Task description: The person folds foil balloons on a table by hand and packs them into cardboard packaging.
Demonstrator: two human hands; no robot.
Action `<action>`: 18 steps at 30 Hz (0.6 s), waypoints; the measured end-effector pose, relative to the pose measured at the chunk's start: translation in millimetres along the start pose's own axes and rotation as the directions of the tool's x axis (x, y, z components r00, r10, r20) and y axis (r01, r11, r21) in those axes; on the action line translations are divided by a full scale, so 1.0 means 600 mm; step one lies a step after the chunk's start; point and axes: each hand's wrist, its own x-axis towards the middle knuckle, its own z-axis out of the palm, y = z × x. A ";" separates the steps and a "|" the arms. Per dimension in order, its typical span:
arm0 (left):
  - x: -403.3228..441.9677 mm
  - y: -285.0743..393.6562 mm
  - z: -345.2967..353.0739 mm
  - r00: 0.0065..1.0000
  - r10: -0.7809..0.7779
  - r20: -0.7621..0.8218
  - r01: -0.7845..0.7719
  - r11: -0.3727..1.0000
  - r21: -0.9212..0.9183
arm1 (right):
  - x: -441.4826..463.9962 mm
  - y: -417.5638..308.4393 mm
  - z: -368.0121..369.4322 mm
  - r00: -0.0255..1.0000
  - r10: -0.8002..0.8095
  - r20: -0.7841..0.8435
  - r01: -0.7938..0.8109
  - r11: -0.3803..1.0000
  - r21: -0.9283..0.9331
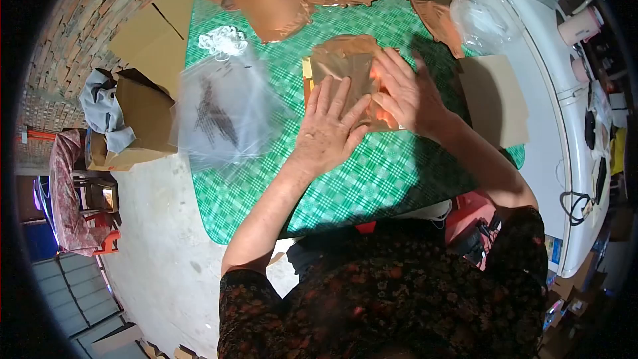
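Observation:
A folded brown, shiny piece of material (345, 56) lies on the green checked tablecloth (352, 193), with orange and yellow edges showing beneath it. My left hand (329, 129) rests flat on its lower left part, fingers spread. My right hand (405, 93) is at its right edge, fingers apart, the thumb and side of the palm close to the orange part. Neither hand is closed round anything. Left of them is a stack of clear plastic bags (226, 110), with a white stringy bundle (223, 40) above it.
More brown pieces (269, 3) lie along the table's far edge. A clear plastic bag (482, 16) sits at the upper right, above a cardboard sheet (493, 101). An open cardboard box (143, 116) with grey cloth stands left of the table.

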 end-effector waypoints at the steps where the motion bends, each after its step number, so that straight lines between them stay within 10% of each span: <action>1: 0.001 -0.001 0.000 1.000 0.001 0.016 -0.002 1.000 0.018 | 0.021 0.000 0.005 0.998 -0.035 0.044 0.030 0.995 0.098; 7: 0.002 -0.001 -0.004 0.994 -0.017 0.111 0.021 0.999 -0.037 | 0.131 -0.011 0.048 0.932 -0.172 0.318 -0.113 0.696 0.709; 11: 0.001 0.001 0.000 1.000 -0.001 0.015 0.002 0.999 -0.034 | 0.134 0.013 0.108 0.971 -0.169 0.170 0.084 0.904 0.419; 18: 0.001 0.005 -0.006 0.999 -0.015 0.029 0.015 1.000 0.003 | 0.151 0.063 0.140 0.997 0.080 0.001 -0.080 0.997 -0.007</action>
